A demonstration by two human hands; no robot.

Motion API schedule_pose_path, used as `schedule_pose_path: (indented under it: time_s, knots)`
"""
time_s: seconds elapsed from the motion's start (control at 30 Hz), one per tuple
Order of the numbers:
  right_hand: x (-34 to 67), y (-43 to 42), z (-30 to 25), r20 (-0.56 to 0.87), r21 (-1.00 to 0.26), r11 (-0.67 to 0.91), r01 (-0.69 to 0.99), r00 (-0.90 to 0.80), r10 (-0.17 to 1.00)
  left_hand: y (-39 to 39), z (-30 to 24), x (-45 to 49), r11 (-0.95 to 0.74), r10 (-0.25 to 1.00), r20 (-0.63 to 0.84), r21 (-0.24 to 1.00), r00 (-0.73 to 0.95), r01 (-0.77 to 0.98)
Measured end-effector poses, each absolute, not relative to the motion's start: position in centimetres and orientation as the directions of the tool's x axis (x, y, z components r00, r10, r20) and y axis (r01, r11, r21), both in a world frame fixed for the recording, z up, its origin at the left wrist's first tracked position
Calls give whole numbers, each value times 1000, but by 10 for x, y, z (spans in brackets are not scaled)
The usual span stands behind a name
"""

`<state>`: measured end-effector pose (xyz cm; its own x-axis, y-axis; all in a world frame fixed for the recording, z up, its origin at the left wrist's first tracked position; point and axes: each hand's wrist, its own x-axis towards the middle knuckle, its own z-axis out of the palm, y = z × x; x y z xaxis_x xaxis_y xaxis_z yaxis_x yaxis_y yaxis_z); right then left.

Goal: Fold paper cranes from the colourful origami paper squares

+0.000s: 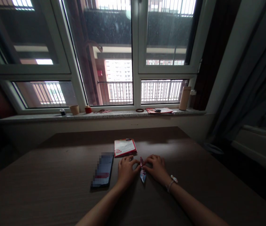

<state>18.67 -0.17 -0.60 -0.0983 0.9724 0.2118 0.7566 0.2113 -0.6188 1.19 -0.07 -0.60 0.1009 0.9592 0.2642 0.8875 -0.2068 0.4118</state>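
Your left hand (127,171) and right hand (157,168) pinch, fingers against thumbs, a slim, pointed, red-and-pale-blue folded paper piece (143,177) between them, over the dark brown wooden tabletop (64,175); left lies a black rectangular phone (104,172); farther off, a stack of red-edged white sheets (124,147).

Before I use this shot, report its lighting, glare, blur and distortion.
Head view: bright window behind a dim room, outdoor highlights washed out; head view: pale sheen on the brown table's far part; head view: dark curtain lacking detail; head view: blocky pixelation along the smartphone's left side; head view: folded paper at the fingers too small and soft for fine detail.
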Motion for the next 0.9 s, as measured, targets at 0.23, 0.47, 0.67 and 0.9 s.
schedule_pose_path:
  time_s: [0.23,0.47,0.67,0.9]
  knots:
    - [186,-2,-5,204,-611,203,765,-96,974,-2,-6,14,-199,961,259,402,97,894]
    - [184,-4,-3,180,-587,184,789,-95,979,-5,4,16,-215,959,259,405,114,889]
    - [183,-4,-2,178,-558,191,808,-108,978,-5,9,16,-177,974,202,421,99,890]
    - [185,-3,-1,155,-531,206,822,-145,977,-1,4,11,-199,971,208,411,121,890]
